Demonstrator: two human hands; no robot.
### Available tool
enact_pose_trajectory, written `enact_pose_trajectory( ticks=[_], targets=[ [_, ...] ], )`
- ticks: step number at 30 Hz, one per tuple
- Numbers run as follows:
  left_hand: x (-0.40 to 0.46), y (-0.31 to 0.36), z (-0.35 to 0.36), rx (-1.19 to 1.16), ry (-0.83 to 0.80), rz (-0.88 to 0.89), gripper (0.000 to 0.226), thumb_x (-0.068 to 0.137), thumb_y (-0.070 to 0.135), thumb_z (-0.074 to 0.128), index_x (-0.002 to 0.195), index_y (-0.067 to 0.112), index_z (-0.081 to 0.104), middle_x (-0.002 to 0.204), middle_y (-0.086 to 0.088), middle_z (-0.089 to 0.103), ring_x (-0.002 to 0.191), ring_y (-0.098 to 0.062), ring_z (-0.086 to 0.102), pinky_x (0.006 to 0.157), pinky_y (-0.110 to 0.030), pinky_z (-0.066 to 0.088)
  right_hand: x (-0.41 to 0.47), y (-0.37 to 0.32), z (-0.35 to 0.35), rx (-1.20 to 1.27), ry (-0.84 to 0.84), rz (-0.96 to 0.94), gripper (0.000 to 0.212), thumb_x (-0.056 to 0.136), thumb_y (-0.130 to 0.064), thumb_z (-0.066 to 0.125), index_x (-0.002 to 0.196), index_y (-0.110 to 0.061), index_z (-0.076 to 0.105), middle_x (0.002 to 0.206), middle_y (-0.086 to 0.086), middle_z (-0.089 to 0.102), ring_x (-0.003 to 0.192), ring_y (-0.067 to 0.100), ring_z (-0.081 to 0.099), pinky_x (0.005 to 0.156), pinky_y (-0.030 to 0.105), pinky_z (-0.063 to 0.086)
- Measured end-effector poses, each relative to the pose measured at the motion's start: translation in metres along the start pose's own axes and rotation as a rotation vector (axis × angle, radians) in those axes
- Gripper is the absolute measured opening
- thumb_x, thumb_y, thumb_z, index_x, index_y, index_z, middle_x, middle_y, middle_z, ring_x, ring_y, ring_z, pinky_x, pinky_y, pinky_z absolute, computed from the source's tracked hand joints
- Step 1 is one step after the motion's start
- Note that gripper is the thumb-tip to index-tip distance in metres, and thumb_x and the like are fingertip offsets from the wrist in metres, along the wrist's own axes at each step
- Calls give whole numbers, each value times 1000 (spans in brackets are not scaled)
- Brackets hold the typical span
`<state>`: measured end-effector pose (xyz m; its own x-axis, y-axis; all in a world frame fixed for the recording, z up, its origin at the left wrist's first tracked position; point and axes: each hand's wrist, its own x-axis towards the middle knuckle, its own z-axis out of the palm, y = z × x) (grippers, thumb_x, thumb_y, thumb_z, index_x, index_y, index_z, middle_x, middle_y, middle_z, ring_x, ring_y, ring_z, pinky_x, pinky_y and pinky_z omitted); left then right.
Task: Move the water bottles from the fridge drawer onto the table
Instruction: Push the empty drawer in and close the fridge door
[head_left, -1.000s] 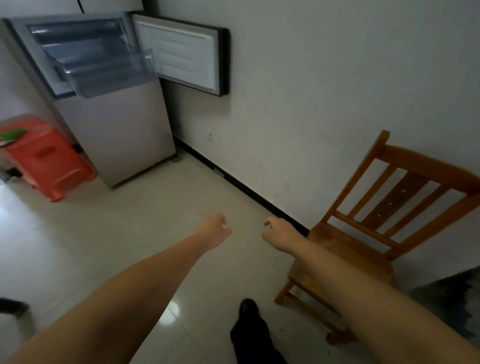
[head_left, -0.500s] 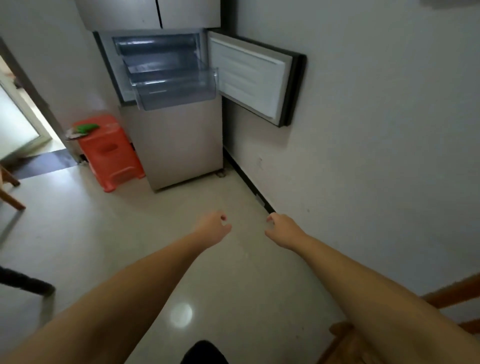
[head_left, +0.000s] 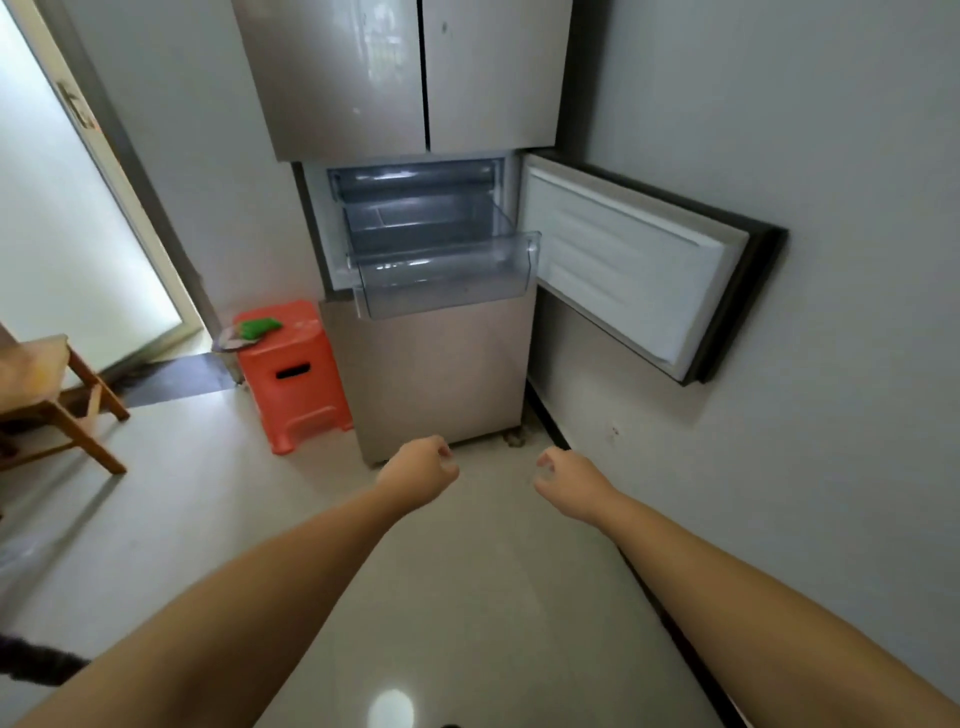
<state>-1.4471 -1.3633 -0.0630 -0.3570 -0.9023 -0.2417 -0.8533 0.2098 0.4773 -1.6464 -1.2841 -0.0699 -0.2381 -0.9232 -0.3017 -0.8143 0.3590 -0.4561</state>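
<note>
I stand facing the tall beige-metal fridge (head_left: 415, 93), both arms stretched out ahead of me above the pale tiled floor (head_left: 483, 597). My left hand (head_left: 418, 475) and my right hand (head_left: 569, 480) are loosely curled and grasp nothing, apart from each other and well short of the fridge; I judge they are raised ready to reach in. The middle compartment's white-lined door (head_left: 639, 270) is swung open to the right, nearly flat against the grey wall (head_left: 805, 130), which leaves my path to the opening free. The clear plastic fridge drawer (head_left: 441, 275) is pulled out and tilts forward, so its inside can be got at from above. I can see no water bottles in it or in the compartment behind; whether any lie low behind the glare on the drawer's front I cannot tell. An orange plastic stool (head_left: 293, 371) with a green object (head_left: 257, 326) on top stands just left of the fridge, and a wooden chair (head_left: 57, 405) stands further left, both clear of my way. No counter is in view.
</note>
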Motion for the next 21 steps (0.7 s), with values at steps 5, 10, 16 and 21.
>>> enact_pose_trajectory(
  ticks=[5, 10, 16, 21],
  targets=[
    [87, -6, -43, -36, 40, -27, 34, 91, 29, 55, 119, 9, 59, 119, -10, 63, 108, -26, 60, 89, -31, 47, 79, -22, -28, 56, 60, -18, 33, 95, -21, 47, 126, -10, 55, 127, 13, 58, 115, 28, 55, 96, 35, 46],
    [154, -9, -50, -31, 18, -38, 38, 92, 29, 55, 124, 9, 55, 122, -11, 61, 111, -27, 58, 89, -31, 47, 152, -23, -41, 79, 20, -33, 33, 95, -20, 48, 125, -10, 56, 128, 10, 57, 115, 26, 55, 97, 33, 45],
    [256, -2, -73, -37, 94, -74, 38, 92, 30, 55, 124, 9, 55, 124, -13, 61, 113, -28, 58, 94, -33, 47, 273, -32, -78, 67, 0, -122, 32, 95, -21, 50, 124, -10, 57, 126, 9, 58, 113, 25, 57, 96, 32, 46],
    [335, 9, -91, -89, 163, -155, 40, 92, 28, 56, 126, 7, 55, 124, -14, 62, 115, -29, 58, 95, -32, 44, 371, -42, -118, 55, -7, -192, 30, 96, -21, 51, 123, -9, 58, 125, 11, 59, 114, 26, 56, 98, 36, 46]
  ],
)
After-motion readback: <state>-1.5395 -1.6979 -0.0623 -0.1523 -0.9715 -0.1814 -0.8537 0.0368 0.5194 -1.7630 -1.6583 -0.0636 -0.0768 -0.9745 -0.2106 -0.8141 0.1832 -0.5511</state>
